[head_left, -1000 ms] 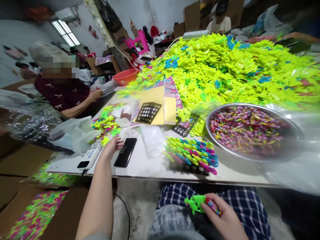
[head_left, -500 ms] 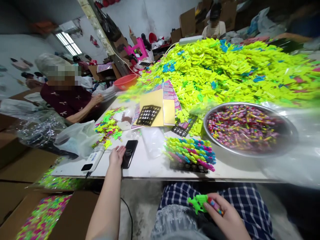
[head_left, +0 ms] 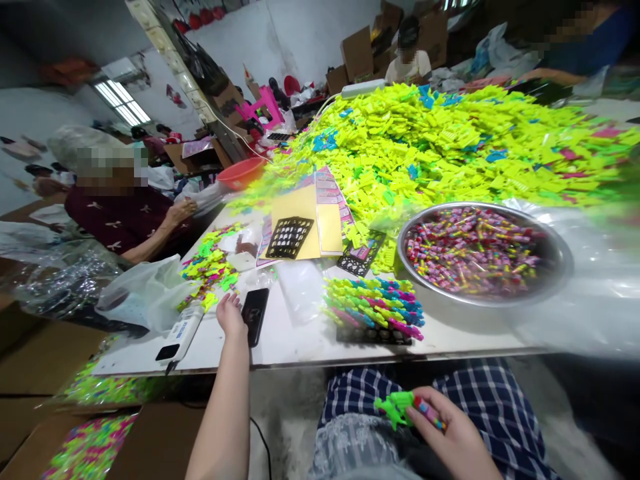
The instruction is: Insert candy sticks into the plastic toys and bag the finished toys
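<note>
Over my lap, my right hand (head_left: pixel 445 427) pinches a bright green plastic toy (head_left: pixel 397 407), shaped somewhat like a small gun, together with a small colourful candy tube (head_left: pixel 429 412). My left hand (head_left: pixel 232 316) rests at the left side of a black phone (head_left: pixel 255 317) on the white table (head_left: pixel 300 347), with its fingers extended and nothing visible in them. Beyond those fingertips lies a small heap of mixed coloured plastic pieces (head_left: pixel 213 263). Nearer the middle, rows of coloured plastic toys (head_left: pixel 375 307) stand in a black perforated rack (head_left: pixel 373 335).
A steel bowl (head_left: pixel 563 267) holds many small candy tubes. Behind it rises a large pile of yellow-green pieces (head_left: pixel 450 147). A white device (head_left: pixel 180 333), a cardboard sheet (head_left: pixel 295 200) and plastic bags (head_left: pixel 145 293) lie around. A co-worker (head_left: pixel 120 220) sits at the left.
The view has shifted slightly to the right. My left hand has edged off the phone's side, towards the small heap. My right hand keeps the green toy and candy tube over my lap.
</note>
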Demonstrator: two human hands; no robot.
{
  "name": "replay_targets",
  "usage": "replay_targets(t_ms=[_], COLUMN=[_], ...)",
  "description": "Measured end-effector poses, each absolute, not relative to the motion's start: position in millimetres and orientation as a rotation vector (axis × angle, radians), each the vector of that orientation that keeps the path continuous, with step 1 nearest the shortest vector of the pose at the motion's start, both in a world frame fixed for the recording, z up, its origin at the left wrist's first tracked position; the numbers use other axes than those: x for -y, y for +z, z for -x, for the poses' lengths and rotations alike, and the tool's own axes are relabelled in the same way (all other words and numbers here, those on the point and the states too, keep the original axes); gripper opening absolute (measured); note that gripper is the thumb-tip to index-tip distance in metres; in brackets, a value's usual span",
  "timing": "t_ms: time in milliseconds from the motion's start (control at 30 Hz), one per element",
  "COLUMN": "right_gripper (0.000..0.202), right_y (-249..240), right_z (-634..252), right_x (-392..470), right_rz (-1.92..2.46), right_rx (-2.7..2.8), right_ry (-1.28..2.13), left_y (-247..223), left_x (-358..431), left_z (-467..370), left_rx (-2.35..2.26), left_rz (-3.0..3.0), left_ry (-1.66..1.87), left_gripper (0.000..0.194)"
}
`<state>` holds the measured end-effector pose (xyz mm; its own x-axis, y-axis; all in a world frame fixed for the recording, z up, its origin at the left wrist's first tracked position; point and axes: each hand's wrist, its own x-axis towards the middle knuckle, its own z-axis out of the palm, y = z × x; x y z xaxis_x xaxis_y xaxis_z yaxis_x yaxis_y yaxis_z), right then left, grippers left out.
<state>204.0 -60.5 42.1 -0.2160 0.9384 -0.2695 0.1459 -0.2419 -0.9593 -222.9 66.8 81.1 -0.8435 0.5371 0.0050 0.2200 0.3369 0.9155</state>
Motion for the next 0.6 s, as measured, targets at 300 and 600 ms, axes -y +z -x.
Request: replay_targets(t_ms=[300, 600], right_gripper=[0.02, 0.023], right_y=[48.9, 90.2], right_z=[-192.7, -191.1], right_x=[65.7, 49.7], right_rz=[1.41, 0.999], right_rx=[1.297, 1.967], right_ry=[1.273, 1.017], left_y=[86.7, 94.8], left_x=[29.8, 47.7], left_z=[46.0, -54.3], left_rx=[-1.823, -1.272], left_rz=[-1.078, -0.553], left_ry=[1.431, 1.14], left_gripper=[0.023, 0.028])
